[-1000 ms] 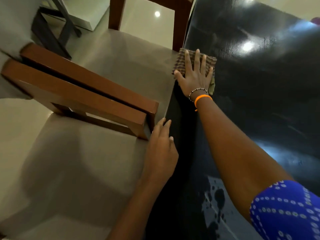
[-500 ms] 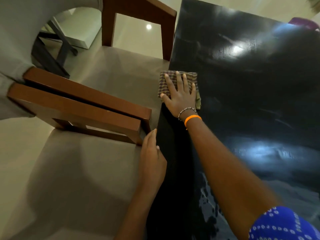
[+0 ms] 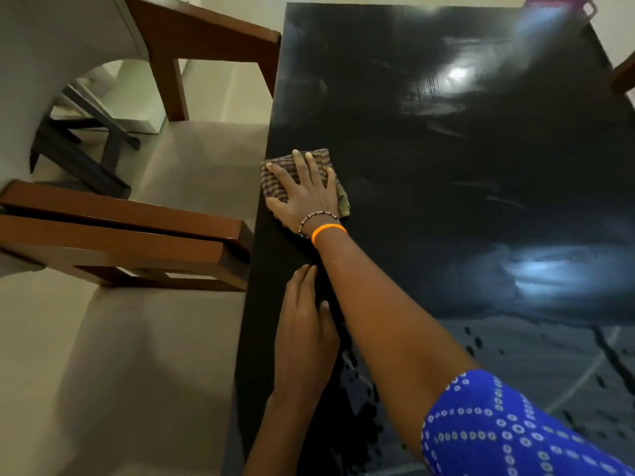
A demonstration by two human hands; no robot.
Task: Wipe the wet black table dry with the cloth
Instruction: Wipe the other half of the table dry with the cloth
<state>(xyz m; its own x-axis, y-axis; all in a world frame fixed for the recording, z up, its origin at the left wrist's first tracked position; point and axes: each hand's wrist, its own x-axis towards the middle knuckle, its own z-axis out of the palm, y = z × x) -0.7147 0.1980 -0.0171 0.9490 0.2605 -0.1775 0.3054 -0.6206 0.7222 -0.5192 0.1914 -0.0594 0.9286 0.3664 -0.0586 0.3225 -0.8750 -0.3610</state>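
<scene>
Cloth (image 3: 295,173), checked: flat under spread right hand (image 3: 305,197) at worktop (image 3: 446,166) left edge; left hand (image 3: 304,334) flat, nearer; apparently wet patch lies near-right.

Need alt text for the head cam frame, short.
A right hand presses a checked cloth flat at the left edge of a glossy black table, while the left hand rests open nearer the camera. Water droplets remain at the near end; wooden chairs stand to the left.
</scene>
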